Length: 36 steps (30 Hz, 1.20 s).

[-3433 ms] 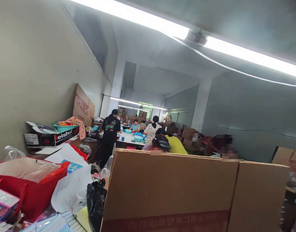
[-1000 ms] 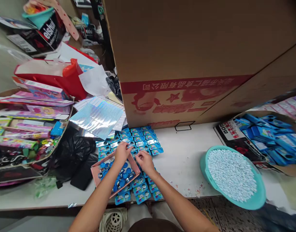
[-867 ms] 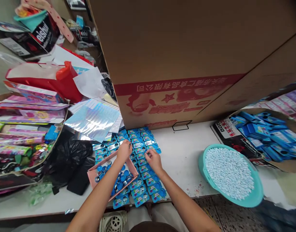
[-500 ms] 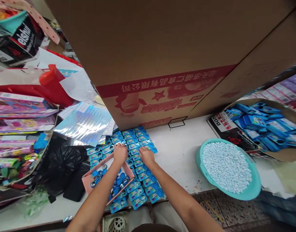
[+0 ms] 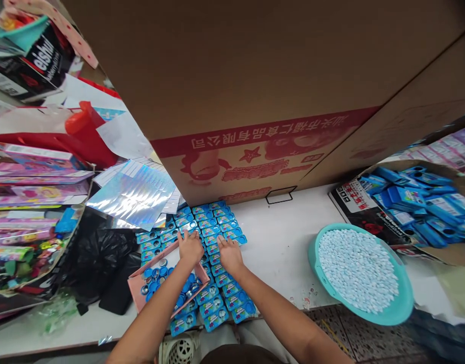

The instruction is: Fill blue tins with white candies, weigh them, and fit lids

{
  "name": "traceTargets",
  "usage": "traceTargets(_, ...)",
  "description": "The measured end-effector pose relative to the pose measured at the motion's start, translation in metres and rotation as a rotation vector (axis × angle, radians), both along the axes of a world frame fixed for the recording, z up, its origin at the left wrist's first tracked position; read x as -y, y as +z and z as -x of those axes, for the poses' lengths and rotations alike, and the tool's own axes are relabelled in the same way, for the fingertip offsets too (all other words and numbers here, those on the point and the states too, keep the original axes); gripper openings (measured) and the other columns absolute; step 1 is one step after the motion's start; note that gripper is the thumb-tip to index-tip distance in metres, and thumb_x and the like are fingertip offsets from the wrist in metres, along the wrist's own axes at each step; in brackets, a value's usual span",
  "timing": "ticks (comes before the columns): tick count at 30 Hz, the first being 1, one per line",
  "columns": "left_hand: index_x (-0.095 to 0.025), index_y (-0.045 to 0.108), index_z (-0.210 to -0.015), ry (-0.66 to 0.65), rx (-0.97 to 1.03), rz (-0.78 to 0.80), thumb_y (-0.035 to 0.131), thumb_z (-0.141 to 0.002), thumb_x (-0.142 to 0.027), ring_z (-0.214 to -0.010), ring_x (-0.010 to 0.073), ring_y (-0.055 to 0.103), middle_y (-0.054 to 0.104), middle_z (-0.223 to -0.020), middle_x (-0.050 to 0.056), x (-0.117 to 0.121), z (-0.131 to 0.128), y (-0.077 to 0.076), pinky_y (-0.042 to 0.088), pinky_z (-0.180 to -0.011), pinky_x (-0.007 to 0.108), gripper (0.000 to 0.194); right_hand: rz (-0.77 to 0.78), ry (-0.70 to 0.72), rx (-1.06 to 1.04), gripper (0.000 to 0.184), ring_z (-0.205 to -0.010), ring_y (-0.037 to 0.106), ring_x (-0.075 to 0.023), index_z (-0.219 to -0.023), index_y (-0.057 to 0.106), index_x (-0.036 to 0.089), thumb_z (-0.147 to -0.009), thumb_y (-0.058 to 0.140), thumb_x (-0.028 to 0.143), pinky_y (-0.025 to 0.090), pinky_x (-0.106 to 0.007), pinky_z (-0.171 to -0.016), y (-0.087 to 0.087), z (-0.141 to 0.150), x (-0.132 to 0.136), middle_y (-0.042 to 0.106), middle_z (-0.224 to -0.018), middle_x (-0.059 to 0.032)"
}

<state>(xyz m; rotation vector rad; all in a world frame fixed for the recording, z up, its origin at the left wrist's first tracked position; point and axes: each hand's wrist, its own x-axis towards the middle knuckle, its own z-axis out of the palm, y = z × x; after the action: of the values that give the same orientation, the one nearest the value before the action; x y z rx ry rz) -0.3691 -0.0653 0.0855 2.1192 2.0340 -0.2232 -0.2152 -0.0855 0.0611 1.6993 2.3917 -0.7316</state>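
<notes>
On my feed, the left hand [image 5: 191, 247] just past the pink box [image 5: 135, 293] and the right hand [image 5: 230, 255] to its right both press on blue packs [image 5: 222, 269]. Can't tell how open they are or if anything's held. Packs look light, stiff, slick; I'd grab edges.

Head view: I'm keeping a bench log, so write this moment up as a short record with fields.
Left hand: on the blue packs, by the pink tray
Right hand: on the blue packs, right of the left hand
Tray contents: blue and silvery caps
Teal basin: holds small pale pieces
Black box: similar packs, loosely piled
Behind: tall carton
</notes>
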Motion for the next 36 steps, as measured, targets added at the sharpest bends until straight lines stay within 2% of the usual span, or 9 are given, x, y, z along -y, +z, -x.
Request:
traceTargets(7,-0.018,0.059,-0.119,0.053,0.086,-0.019,0.041,-0.079,-0.015,-0.123,0.0363,0.036,0.058,-0.124,0.013,0.004,0.001,-0.005,0.012,-0.106,0.059,0.043,0.002,0.051,0.049,0.055,-0.108,0.054,-0.0250,-0.138,0.039,0.015,-0.084,0.036,0.009,0.039,-0.040,-0.093,-0.002,-0.001,-0.005,0.042,-0.140,-0.0152)
traceTargets(13,-0.015,0.067,-0.104,0.022,0.064,0.000,0.045,-0.076,-0.014,-0.117,0.0359,0.041,0.064,-0.108,0.015,-0.002,-0.003,-0.001,0.011,-0.107,0.058,0.036,0.005,0.073,0.061,0.048,-0.104,0.059,-0.0259,-0.126,0.053,0.012,-0.081,0.040,0.004,0.043,-0.039,-0.087,0.005,0.006,-0.017,0.053,-0.129,-0.0180)
traceTargets(18,-0.016,0.061,-0.115,0.017,0.020,-0.007,0.042,-0.081,-0.022,-0.119,0.0347,0.040,0.060,-0.121,0.012,0.008,-0.003,0.001,0.009,-0.108,0.058,0.039,-0.001,0.057,0.034,0.050,-0.109,0.057,-0.0256,-0.126,0.054,0.013,-0.079,0.040,0.002,0.044,-0.039,-0.088,0.004,0.002,-0.013,0.053,-0.129,-0.0177)
traceTargets(21,-0.014,0.060,-0.115,0.025,0.034,-0.027,0.039,-0.085,-0.029,-0.122,0.0352,0.038,0.059,-0.122,0.015,0.013,-0.005,0.000,0.010,-0.107,0.059,0.040,0.014,0.039,-0.038,0.053,-0.112,0.056,-0.0241,-0.129,0.051,0.016,-0.078,0.044,0.004,0.042,-0.039,-0.093,0.000,-0.003,-0.008,0.053,-0.131,-0.0148)
traceTargets(24,-0.011,0.060,-0.112,0.071,0.072,-0.050,0.039,-0.086,-0.032,-0.120,0.0340,0.040,0.061,-0.115,0.016,0.014,-0.006,0.000,0.011,-0.107,0.057,0.040,-0.024,-0.031,-0.196,0.050,-0.119,0.051,-0.0205,-0.130,0.049,0.020,-0.082,0.041,0.009,0.037,-0.036,-0.100,-0.005,-0.009,-0.001,0.053,-0.132,-0.0087)
traceTargets(28,-0.016,0.061,-0.106,0.115,0.175,-0.206,0.038,-0.087,-0.030,-0.117,0.0291,0.043,0.062,-0.111,0.011,0.018,0.002,0.008,0.017,-0.108,0.050,0.033,-0.135,-0.153,-0.396,0.041,-0.119,0.048,-0.0177,-0.122,0.056,0.016,-0.087,0.036,0.012,0.035,-0.031,-0.102,-0.008,-0.007,0.011,0.057,-0.126,-0.0085)
traceTargets(32,-0.020,0.060,-0.104,0.216,0.308,-0.373,0.040,-0.087,-0.030,-0.107,0.0254,0.048,0.062,-0.105,0.008,0.046,0.037,0.020,0.031,-0.100,0.043,0.028,-0.167,-0.103,-0.519,0.034,-0.107,0.054,-0.0179,-0.114,0.060,0.017,-0.087,0.040,0.015,0.040,-0.029,-0.094,0.000,0.013,0.036,0.062,-0.111,-0.0078)
traceTargets(36,-0.019,0.059,-0.104,0.258,0.363,-0.374,0.041,-0.087,-0.027,-0.104,0.0245,0.050,0.062,-0.102,0.008,0.101,0.079,0.018,0.038,-0.092,0.038,0.027,-0.190,0.048,-0.513,0.026,-0.093,0.055,-0.0160,-0.100,0.064,0.020,-0.089,0.041,0.019,0.044,-0.026,-0.083,0.012,0.039,0.068,0.062,-0.097,-0.0059)
